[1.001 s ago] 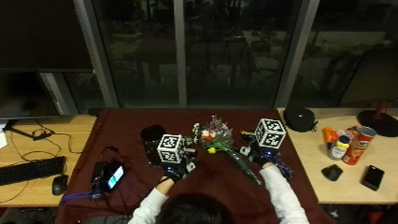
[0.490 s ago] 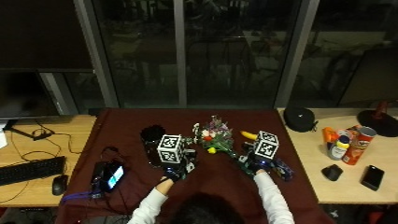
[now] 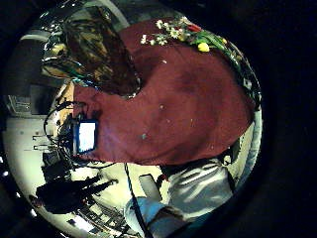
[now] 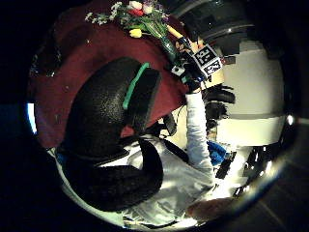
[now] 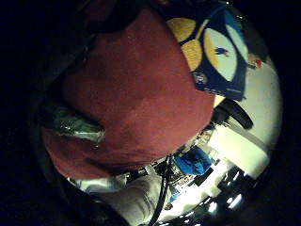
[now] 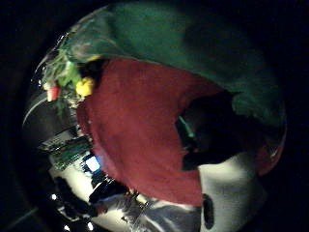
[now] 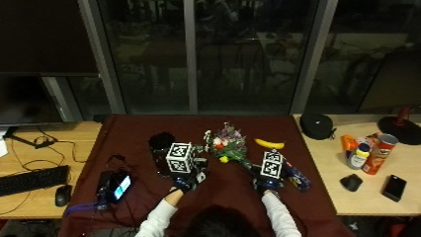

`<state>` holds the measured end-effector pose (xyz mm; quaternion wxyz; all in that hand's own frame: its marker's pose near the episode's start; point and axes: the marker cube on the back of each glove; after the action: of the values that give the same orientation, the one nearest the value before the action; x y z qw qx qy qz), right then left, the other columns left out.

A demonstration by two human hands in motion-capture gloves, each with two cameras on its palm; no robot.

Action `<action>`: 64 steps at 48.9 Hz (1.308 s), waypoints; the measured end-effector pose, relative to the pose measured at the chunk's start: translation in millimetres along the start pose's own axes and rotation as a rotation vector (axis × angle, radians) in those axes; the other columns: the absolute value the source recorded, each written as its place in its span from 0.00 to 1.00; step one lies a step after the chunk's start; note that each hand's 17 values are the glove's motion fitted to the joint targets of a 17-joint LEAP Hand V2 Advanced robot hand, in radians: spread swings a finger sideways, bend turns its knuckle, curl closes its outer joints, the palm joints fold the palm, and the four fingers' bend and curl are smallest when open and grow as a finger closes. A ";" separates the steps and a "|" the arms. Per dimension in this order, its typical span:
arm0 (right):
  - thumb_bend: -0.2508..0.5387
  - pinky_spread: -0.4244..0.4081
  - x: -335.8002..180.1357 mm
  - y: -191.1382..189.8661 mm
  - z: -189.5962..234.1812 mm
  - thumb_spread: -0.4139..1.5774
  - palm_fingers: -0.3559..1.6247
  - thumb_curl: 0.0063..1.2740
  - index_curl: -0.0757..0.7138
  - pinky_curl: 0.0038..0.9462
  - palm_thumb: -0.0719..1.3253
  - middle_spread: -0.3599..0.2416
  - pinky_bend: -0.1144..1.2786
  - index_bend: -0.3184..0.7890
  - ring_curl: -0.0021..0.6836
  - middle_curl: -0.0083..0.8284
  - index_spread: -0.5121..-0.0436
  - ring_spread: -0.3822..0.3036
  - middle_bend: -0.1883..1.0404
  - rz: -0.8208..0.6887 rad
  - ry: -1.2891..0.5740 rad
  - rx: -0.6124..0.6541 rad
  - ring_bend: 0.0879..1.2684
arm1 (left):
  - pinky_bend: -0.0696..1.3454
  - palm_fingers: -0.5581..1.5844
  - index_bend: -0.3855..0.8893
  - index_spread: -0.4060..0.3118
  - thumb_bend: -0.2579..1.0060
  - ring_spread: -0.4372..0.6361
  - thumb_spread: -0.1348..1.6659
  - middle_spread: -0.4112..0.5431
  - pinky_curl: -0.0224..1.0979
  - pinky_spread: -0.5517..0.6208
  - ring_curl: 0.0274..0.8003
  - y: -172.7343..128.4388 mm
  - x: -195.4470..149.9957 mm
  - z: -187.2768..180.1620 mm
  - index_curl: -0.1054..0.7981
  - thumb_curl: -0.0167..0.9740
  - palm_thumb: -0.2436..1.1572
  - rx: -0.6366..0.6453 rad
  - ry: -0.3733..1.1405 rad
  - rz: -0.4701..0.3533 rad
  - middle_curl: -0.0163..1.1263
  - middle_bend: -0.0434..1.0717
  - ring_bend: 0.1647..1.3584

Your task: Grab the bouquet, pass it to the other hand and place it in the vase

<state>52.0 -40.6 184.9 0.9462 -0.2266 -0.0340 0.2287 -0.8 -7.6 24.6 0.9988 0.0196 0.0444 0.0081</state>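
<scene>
Right hand (image 7: 265, 185) now down at the stem end of the bouquet (image 7: 228, 144), further in toward the middle of the desk (image 7: 217, 123) than a second ago. Right thumb-side palm view full of green wrapping hard against the palm, so probably closing round the stems, though can't tell for sure whether the fingers have actually curled on it. Bouquet lying flat on the red cloth, flower heads pointing away from that hand, same spot as before. So: pickup just starting, nothing lifted yet.

Left hand (image 7: 185, 183) hanging just off the bouquet's other side, thumb loosely curled, holding nothing, barely shifted. Vase (image 7: 162, 150) right beyond the left hand, upright, waiting for the handover.
</scene>
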 end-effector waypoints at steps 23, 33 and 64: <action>0.47 0.17 7.2 -11.7 -18.6 0.82 0.92 0.30 0.47 0.41 0.72 0.32 0.51 0.43 0.69 0.65 0.64 0.26 0.59 0.010 -0.160 0.585 0.60 | 0.24 0.40 0.43 0.53 0.19 0.67 0.72 0.61 0.32 0.75 0.32 1.3 -9.5 1.5 0.51 0.30 0.29 -0.019 -0.005 -0.019 0.28 0.19 0.26; 0.34 0.16 -10.5 -7.8 -29.5 0.74 0.95 0.29 0.63 0.44 0.70 0.30 0.51 0.66 0.78 0.75 0.63 0.26 0.76 -0.267 -0.668 0.606 0.69 | 0.23 0.40 0.44 0.52 0.19 0.67 0.72 0.60 0.32 0.74 0.32 -1.7 -9.8 2.4 0.51 0.30 0.29 -0.046 0.041 -0.002 0.28 0.19 0.26; 0.30 0.17 -138.7 83.6 -90.8 0.60 0.89 0.43 0.80 0.50 0.78 0.32 0.59 0.73 0.84 0.79 0.65 0.28 0.86 -0.721 -1.247 0.650 0.79 | 0.28 0.36 0.37 0.70 0.19 0.71 0.67 0.70 0.35 0.75 0.36 -53.6 55.2 -70.3 0.45 0.34 0.39 0.006 1.124 0.208 0.28 0.20 0.34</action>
<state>-91.5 -73.9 71.9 0.7871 0.2565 -0.5609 -0.0086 48.7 -57.4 -52.4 0.8156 0.0193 0.5666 0.1155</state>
